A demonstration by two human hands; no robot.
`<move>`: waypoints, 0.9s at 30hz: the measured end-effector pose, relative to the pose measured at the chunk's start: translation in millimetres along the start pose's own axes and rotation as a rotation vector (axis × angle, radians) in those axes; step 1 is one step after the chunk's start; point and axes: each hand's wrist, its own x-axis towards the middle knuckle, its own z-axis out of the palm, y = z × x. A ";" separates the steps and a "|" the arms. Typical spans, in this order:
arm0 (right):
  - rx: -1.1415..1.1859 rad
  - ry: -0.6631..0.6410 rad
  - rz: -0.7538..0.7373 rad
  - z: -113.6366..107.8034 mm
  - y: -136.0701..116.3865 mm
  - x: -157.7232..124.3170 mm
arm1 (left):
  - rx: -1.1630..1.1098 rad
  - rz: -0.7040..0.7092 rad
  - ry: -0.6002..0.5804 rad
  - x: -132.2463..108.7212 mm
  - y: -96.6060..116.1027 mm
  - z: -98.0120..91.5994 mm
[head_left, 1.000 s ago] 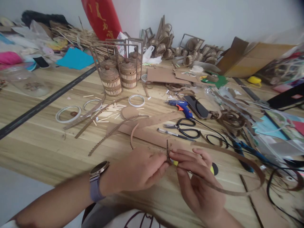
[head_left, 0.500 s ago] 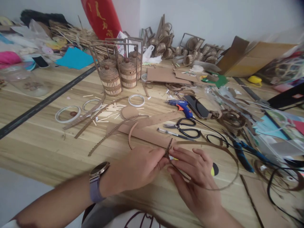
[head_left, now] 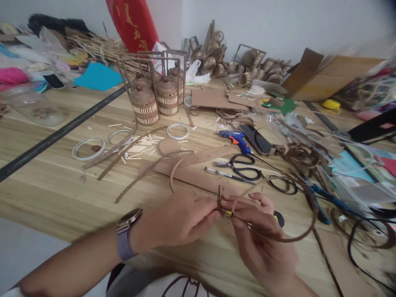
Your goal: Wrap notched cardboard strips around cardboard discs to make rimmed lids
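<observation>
My left hand point(head_left: 177, 218), with a watch on its wrist, is closed in a pinch on a corrugated cardboard strip point(head_left: 219, 194) whose end stands up between the two hands. Close beside it, my right hand point(head_left: 266, 233) pinches a long thin brown cardboard strip point(head_left: 314, 212), which bows out in a wide loop to the right. Whether both pieces are one strip is hidden by the fingers. Behind the left hand a curved strip point(head_left: 173, 173) rises from the table. A yellow-and-black object point(head_left: 279, 218) lies partly covered by the right hand.
Beyond the hands lie scissors point(head_left: 244, 167), a pen point(head_left: 227, 175), a blue glue gun point(head_left: 236, 139) and a phone point(head_left: 256, 139). Pliers point(head_left: 321, 206) and a cable are at right. Lidded lantern-like baskets point(head_left: 144, 105), tape rings point(head_left: 89, 149) and small sticks point(head_left: 139, 149) stand or lie further left.
My right hand has moved slightly right and down, its fingers now curled more around the strip. The loop has shifted and tilted upward. My left hand has barely moved.
</observation>
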 end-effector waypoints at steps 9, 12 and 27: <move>-0.155 0.012 -0.061 4.8 1.0 -1.1 | -0.005 -0.117 0.023 1.2 -0.8 8.7; -0.198 0.039 -0.072 5.2 0.3 1.4 | 0.002 -0.111 0.023 0.3 -0.3 8.7; 0.018 0.031 0.065 3.6 1.9 -3.0 | 0.057 -0.052 -0.064 -1.6 -2.1 1.6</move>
